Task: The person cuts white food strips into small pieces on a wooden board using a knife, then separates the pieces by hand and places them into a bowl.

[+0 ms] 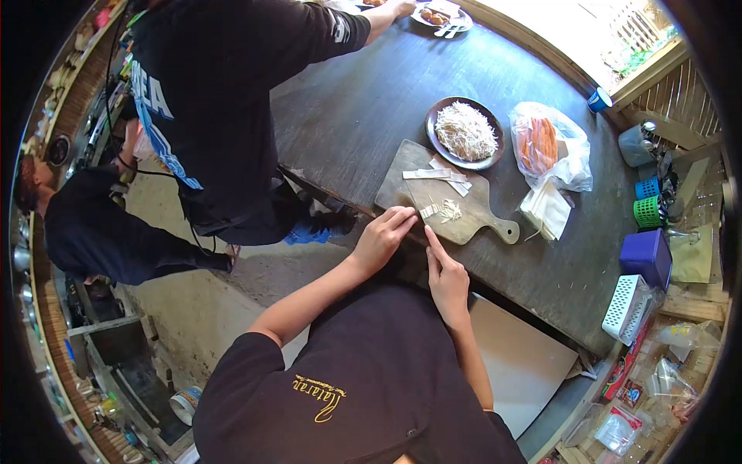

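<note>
My left hand (pixel 384 238) is at the near edge of a wooden cutting board (pixel 474 210), fingers pressed together over something too small to make out. Just right of it, my right hand (pixel 448 280) has its index finger stretched toward the board and the other fingers curled in; what they hold is hidden. A thin dark edge, possibly a blade, shows between the hands. Small cut pieces (pixel 448 209) lie on the board beside the fingertips. Flat pale strips (pixel 437 175) rest farther up. Behind the board, a dark plate (pixel 498 158) holds a heap of thin white shreds (pixel 466 131).
Right of the board are folded pale sheets (pixel 548 209) and a plastic bag with orange contents (pixel 539 145). Baskets and a purple container (pixel 646 257) line the right side. A co-worker (pixel 209 93) stands at left, arm over the table (pixel 340 108); another person (pixel 100 216) is behind.
</note>
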`<state>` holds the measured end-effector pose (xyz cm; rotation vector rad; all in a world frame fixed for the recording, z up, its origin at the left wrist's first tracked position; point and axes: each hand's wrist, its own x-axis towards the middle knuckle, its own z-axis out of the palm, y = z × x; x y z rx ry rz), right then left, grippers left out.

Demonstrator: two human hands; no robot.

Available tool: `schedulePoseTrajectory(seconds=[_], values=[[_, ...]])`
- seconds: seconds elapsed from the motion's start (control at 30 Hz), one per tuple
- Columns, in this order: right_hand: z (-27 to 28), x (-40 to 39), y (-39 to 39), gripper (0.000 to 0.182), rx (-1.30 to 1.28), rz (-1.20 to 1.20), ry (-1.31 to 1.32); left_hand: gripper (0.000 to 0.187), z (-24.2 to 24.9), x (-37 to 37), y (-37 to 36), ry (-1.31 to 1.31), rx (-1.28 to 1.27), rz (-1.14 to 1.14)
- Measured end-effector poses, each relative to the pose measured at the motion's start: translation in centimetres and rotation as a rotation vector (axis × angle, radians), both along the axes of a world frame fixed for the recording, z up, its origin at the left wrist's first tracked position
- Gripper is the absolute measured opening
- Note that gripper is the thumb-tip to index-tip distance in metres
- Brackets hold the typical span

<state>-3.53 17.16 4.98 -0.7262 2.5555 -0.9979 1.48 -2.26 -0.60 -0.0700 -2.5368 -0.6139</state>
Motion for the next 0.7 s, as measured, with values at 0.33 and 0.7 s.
schedulePoseTrajectory(seconds=[0.33,0.7], values=[[0.11,0.23,0.28,0.047,0.016,-0.001,-0.024,0.036,0.14,-0.04,0.00,-0.014,0.015,0.000],[0.70,0.36,0.33,0.047,0.012,-0.001,-0.070,0.034,0.36,0.03,-0.07,-0.009,0.007,-0.005]])
